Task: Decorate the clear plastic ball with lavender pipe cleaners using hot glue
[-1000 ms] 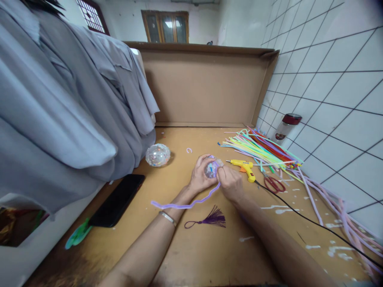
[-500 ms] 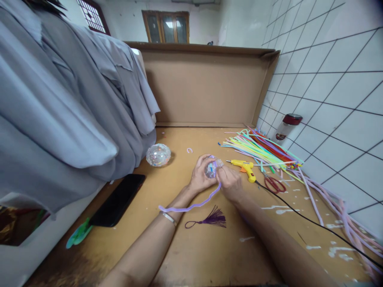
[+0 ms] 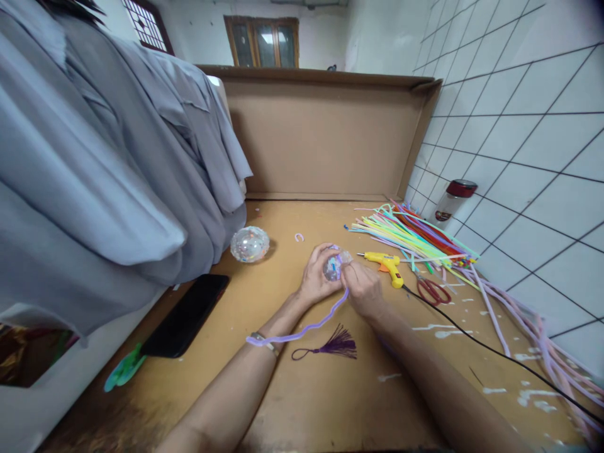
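Note:
My left hand (image 3: 315, 277) is closed around a small clear, shiny ball (image 3: 332, 268) with purple at its rim. Pressed against the ball's right side, my right hand (image 3: 362, 288) pinches a lilac pipe cleaner (image 3: 309, 328). Its long wavy tail runs down to the left and crosses my left wrist by the bracelet. The exact join between pipe cleaner and ball is hidden by my fingers. A dark purple tassel (image 3: 337, 345) with a loop lies on the table just below my hands.
A yellow glue gun (image 3: 384, 263) and red-handled scissors (image 3: 433, 291) lie to the right, before a heap of coloured pipe cleaners (image 3: 401, 229). At left are a clear decorated bowl (image 3: 250, 244) and a black phone (image 3: 186, 318). A cardboard panel (image 3: 325, 138) stands behind.
The loose end of the lilac pipe cleaner has dropped slightly lower and to the left over my wrist. Both hands stay in nearly the same place.

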Action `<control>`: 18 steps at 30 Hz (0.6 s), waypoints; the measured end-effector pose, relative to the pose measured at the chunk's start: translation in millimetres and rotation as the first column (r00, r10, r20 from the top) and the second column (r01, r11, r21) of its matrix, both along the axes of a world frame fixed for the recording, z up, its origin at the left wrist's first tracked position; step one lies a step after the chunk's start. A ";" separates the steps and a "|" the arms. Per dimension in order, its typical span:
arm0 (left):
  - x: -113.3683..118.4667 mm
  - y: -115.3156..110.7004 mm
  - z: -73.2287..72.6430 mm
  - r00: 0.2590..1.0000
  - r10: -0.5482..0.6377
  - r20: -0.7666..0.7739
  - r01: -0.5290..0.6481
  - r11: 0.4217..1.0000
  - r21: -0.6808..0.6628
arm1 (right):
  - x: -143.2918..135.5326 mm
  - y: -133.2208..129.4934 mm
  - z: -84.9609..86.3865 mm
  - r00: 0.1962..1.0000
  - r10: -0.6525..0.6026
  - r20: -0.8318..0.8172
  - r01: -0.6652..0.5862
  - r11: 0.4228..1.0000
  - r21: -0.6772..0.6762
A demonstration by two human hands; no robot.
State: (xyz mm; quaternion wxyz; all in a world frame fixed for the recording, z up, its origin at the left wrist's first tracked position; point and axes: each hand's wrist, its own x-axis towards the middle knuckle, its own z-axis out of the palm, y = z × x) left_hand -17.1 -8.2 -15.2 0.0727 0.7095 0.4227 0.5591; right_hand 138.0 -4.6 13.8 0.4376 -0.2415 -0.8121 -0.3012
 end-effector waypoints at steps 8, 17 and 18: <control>0.9 0.4 0.5 1.000 0.006 0.016 -0.006 1.000 0.002 | 1.8 -0.4 -0.1 0.998 -0.051 -0.030 0.052 0.998 0.031; 1.4 -0.1 0.7 1.000 0.011 0.001 -0.011 1.000 -0.003 | 1.1 -1.3 0.1 0.998 -0.067 -0.010 0.067 0.998 0.014; 1.6 0.0 0.5 1.000 0.007 0.005 -0.007 1.000 0.000 | 1.1 -1.3 -0.1 0.997 -0.071 -0.009 0.071 0.997 0.013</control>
